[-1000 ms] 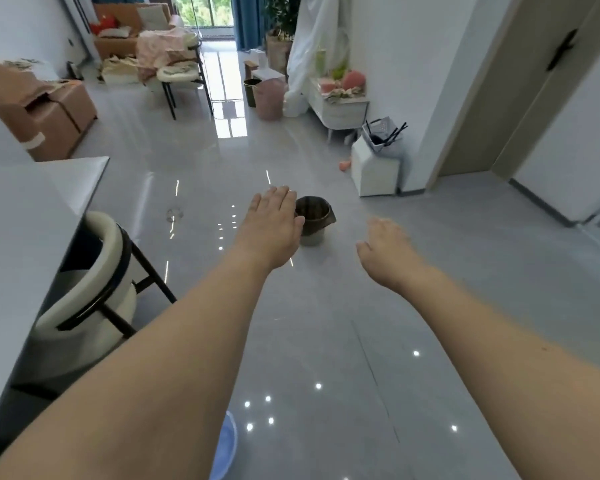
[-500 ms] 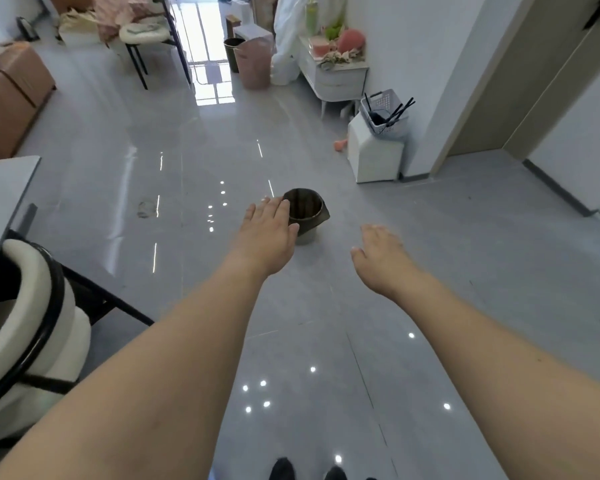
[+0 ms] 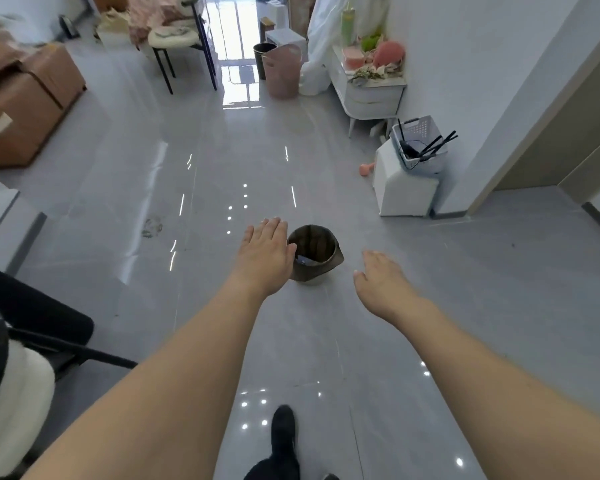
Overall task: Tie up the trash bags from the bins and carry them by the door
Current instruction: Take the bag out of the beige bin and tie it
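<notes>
A small bin lined with a dark brown trash bag (image 3: 314, 252) stands on the grey floor ahead of me; the bag's edge is folded over the rim. My left hand (image 3: 265, 252) is stretched out flat just left of the bin, overlapping its rim in the view, and holds nothing. My right hand (image 3: 378, 280) reaches forward to the right of the bin, fingers apart and empty. Farther back stand a pink bin (image 3: 282, 71) and a dark bin (image 3: 264, 58) side by side.
A white stool (image 3: 400, 192) with a basket (image 3: 420, 147) stands by the wall at right, a white cabinet (image 3: 371, 95) behind it. Cardboard boxes (image 3: 25, 98) sit at left, a chair (image 3: 182, 39) at the back, another chair (image 3: 11, 375) at my near left. My foot (image 3: 283, 431) is below.
I have walked forward; the lined bin is nearer and larger in view. Both hands stay outstretched on either side of it. My foot has come into sight.
</notes>
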The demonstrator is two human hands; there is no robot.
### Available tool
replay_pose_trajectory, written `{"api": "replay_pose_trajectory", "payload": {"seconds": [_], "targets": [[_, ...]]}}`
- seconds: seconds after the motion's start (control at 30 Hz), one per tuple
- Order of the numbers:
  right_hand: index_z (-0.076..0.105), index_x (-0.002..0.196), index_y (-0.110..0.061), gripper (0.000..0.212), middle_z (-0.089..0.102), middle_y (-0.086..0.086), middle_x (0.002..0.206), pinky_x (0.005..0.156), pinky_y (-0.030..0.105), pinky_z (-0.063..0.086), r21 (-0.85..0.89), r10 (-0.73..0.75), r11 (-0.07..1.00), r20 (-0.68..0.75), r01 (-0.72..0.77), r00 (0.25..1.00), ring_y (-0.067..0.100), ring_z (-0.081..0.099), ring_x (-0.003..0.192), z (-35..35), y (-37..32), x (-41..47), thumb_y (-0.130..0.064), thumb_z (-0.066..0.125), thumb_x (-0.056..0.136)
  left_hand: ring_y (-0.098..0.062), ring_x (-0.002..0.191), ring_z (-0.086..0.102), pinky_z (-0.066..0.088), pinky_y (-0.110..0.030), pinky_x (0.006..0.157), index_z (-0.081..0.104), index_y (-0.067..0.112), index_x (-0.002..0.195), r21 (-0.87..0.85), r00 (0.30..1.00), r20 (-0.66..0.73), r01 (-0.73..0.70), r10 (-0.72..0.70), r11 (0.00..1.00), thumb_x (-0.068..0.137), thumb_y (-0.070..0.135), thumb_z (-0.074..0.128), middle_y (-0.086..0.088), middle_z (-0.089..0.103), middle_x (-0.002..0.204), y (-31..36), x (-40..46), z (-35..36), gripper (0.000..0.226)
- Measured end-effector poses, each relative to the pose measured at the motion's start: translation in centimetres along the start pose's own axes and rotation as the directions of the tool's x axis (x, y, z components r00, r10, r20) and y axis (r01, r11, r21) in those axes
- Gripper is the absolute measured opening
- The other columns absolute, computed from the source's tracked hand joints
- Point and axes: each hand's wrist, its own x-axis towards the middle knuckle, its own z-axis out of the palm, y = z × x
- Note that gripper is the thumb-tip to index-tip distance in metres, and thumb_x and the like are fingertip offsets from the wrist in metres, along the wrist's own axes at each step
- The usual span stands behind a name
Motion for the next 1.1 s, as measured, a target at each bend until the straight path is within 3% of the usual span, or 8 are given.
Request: {"api": "replay_pose_trajectory", "payload": {"seconds": [0.4,0.57,0.63,0.77,0.87,1.0,1.1], "targets": [[0.041,0.134,-0.003,0.041,0.046,0.017,0.137,0.109,0.038,0.028,0.11,0.029,0.993,0.089,-0.039,0.996,0.03,0.039,0.128,-1.7,2.2,21.0,-0.02,0.037,0.097,-0.023,0.148,0.009,0.002,-0.04,0.119,0.017,0.01,0.152,-0.052,0.993,0.088,0.088,-0.083,0.995,0.103,0.035,0.025,-0.007,0.016,0.16,-4.7,20.3,3.9,0.055],[0.047,0.125,-0.001,0.036,0.05,0.02,0.132,0.104,0.04,0.033,0.143,0.063,0.986,0.123,-0.08,0.99,0.033,0.045,0.121,0.6,5.5,31.0,-0.02,0.036,0.097,-0.024,0.147,0.013,0.008,-0.041,0.12,0.02,0.008,0.151,-0.09,0.986,0.039,0.166,-0.163,0.982,0.103,0.033,0.027,-0.009,0.019,0.159,-5.2,28.2,8.0,0.054],[0.049,0.111,-0.004,0.025,0.053,0.021,0.124,0.098,0.042,0.038,0.175,0.062,0.981,0.118,-0.082,0.991,0.034,0.048,0.112,3.8,7.1,35.9,-0.018,0.036,0.095,-0.023,0.147,0.014,0.009,-0.041,0.119,0.021,0.007,0.151,-0.098,0.983,0.044,0.182,-0.179,0.978,0.103,0.032,0.028,-0.009,0.02,0.159,-6.0,31.3,12.3,0.054],[0.042,0.134,-0.001,0.042,0.045,0.02,0.139,0.107,0.041,0.032,0.212,0.083,0.971,0.132,-0.11,0.988,0.034,0.041,0.127,15.0,11.3,44.4,-0.021,0.035,0.097,-0.023,0.147,0.014,0.009,-0.041,0.119,0.02,0.008,0.151,-0.072,0.975,0.096,0.208,-0.2,0.976,0.104,0.033,0.027,-0.009,0.02,0.159,-9.4,36.0,25.5,0.054],[0.042,0.134,0.002,0.043,0.046,0.021,0.138,0.106,0.04,0.032,0.25,0.107,0.96,0.085,-0.125,0.991,0.034,0.041,0.128,24.8,15.3,50.2,-0.022,0.035,0.098,-0.023,0.146,0.014,0.009,-0.041,0.119,0.021,0.007,0.151,-0.102,0.963,0.098,0.26,-0.251,0.96,0.103,0.033,0.027,-0.009,0.021,0.159,-12.5,39.0,36.9,0.054],[0.041,0.134,0.003,0.045,0.045,0.022,0.139,0.106,0.042,0.032,0.319,0.193,0.931,-0.017,-0.178,0.981,0.035,0.041,0.128,37.3,21.3,56.1,-0.022,0.036,0.097,-0.024,0.144,0.021,0.013,-0.042,0.119,0.025,0.006,0.149,-0.293,0.93,0.051,0.362,-0.364,0.885,0.103,0.032,0.03,-0.01,0.027,0.156,-16.1,41.7,51.3,0.053],[0.029,0.145,-0.001,0.054,0.035,0.019,0.149,0.111,0.043,0.028,0.382,0.297,0.886,-0.035,-0.262,0.954,0.034,0.033,0.136,45.0,24.9,59.6,-0.026,0.036,0.097,-0.027,0.136,0.033,0.023,-0.043,0.114,0.034,0.006,0.144,-0.526,0.873,-0.043,0.394,-0.486,0.754,0.101,0.031,0.032,-0.012,0.038,0.148,-17.8,44.3,58.9,0.05]]}}
